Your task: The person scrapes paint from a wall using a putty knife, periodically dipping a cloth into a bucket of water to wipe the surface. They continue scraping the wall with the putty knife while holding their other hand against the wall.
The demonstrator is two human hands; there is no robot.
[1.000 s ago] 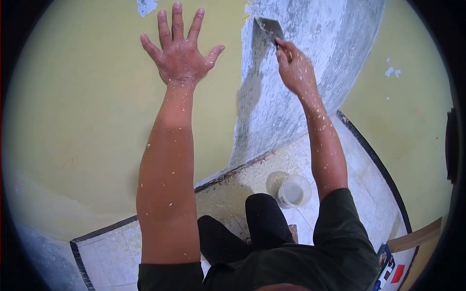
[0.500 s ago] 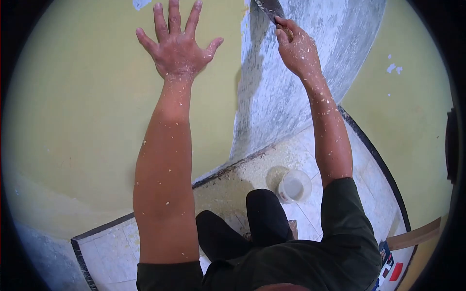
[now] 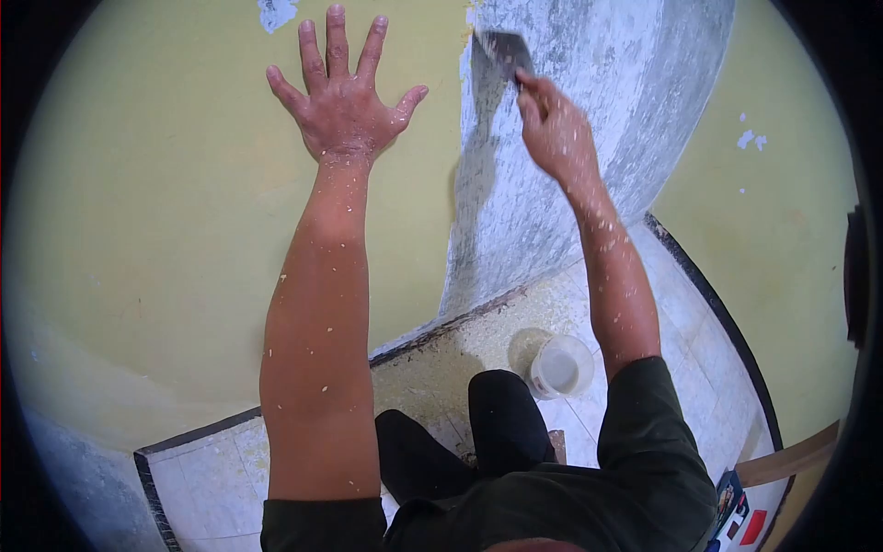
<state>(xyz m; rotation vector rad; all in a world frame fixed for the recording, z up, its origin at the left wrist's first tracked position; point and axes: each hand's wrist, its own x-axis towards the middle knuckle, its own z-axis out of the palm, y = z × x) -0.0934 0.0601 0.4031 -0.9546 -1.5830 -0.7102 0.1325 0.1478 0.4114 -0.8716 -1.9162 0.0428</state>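
Yellow wall (image 3: 184, 202): left hand (image 3: 342, 101) spread flat on it; right hand (image 3: 552, 124) grips scraper (image 3: 504, 51) against grey patch (image 3: 589, 110).

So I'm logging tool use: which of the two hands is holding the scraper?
The right hand grips the scraper against the scraped grey wall patch; the left hand lies flat, fingers spread, on yellow paint.

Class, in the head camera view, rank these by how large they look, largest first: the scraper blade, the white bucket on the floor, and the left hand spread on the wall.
1. left hand
2. white bucket
3. scraper blade

The bucket is farther from the camera, so its true size may differ.
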